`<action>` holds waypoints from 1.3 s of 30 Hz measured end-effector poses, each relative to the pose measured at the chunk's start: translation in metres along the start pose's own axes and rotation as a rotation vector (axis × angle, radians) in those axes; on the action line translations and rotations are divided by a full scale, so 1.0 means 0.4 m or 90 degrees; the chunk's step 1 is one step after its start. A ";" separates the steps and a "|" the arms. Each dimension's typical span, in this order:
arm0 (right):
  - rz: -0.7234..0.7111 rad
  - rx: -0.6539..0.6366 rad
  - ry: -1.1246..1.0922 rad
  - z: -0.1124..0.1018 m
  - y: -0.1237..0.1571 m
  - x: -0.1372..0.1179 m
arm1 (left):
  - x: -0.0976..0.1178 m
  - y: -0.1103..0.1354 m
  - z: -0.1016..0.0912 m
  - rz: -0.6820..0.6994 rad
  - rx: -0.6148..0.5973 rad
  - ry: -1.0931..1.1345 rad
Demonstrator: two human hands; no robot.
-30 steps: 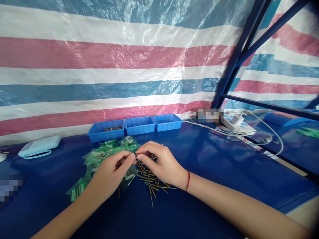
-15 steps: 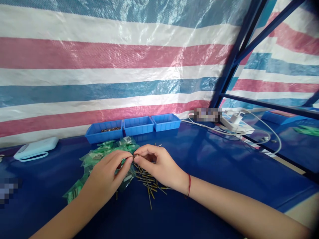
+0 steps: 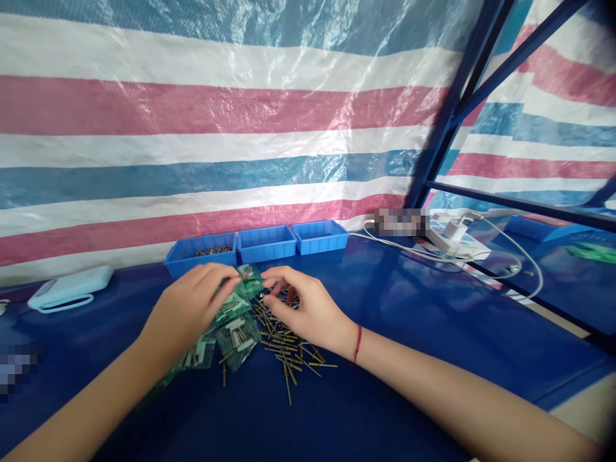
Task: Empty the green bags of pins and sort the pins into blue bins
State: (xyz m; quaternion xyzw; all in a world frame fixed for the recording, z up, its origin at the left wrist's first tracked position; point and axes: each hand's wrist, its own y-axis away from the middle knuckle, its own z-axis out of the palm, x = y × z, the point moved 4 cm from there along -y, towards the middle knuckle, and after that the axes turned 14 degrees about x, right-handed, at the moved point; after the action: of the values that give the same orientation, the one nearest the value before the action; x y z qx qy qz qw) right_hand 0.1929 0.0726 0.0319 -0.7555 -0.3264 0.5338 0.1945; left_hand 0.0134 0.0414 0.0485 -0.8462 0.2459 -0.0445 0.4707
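Both my hands are over the blue table. My left hand (image 3: 190,305) is above the green plastic bags (image 3: 237,337), its thumb and fingertips pressed together. Whatever may be between those fingertips is too small to make out. White and metallic pieces show inside the clear, green-tinted bags. To the right, my right hand (image 3: 310,308) hovers at a heap of blind rivets (image 3: 286,346) with thin steel pins and gold-coloured bodies. Its thumb and forefinger are apart, with a gap between them. Part of the heap is hidden under this hand.
Three blue bins stand in a row behind the hands; the left bin (image 3: 199,253) holds small metal parts, near the middle bin (image 3: 267,244) and right bin (image 3: 321,237). A pale blue device (image 3: 72,287) lies left. White cables (image 3: 409,247) and a blue frame (image 3: 452,122) are right.
My hands were together at the fingertips and have come apart. The left moved up and left over the bags; the right rose slightly and its fingers parted.
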 end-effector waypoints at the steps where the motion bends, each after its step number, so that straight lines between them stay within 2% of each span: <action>1: -0.001 0.000 0.035 0.000 -0.003 0.013 | -0.034 -0.011 0.008 -0.059 -0.008 -0.015; 4: -0.038 -0.029 0.169 0.006 -0.011 0.051 | -0.149 -0.046 0.046 -0.199 -0.039 -0.073; 7: -0.077 -0.091 0.265 0.017 -0.014 0.080 | -0.241 -0.067 0.097 -0.248 -0.099 -0.157; 9: -0.079 -0.118 0.296 0.019 -0.015 0.094 | -0.263 -0.070 0.120 -0.254 -0.126 -0.191; 12: -0.060 -0.113 0.310 0.014 -0.021 0.108 | -0.222 -0.058 0.121 -0.242 -0.117 -0.166; 18: -0.054 -0.128 0.320 0.022 -0.024 0.110 | -0.029 0.008 0.083 -0.144 -0.172 0.026; 21: -0.092 -0.152 0.334 0.036 -0.018 0.096 | 0.027 0.038 0.066 -0.098 -0.150 0.060; 29: -0.118 -0.177 0.383 0.045 -0.018 0.092 | 0.074 0.056 0.063 -0.084 -0.139 0.110; 39: -0.117 -0.188 0.469 0.040 -0.012 0.086 | 0.084 0.058 0.064 -0.080 -0.155 0.112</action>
State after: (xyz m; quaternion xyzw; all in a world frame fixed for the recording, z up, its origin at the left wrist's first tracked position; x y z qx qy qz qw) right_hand 0.1840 0.0992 0.0059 -0.8837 -0.3740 0.1550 0.2351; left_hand 0.0418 0.0358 0.0100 -0.9036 0.2365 -0.1175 0.3373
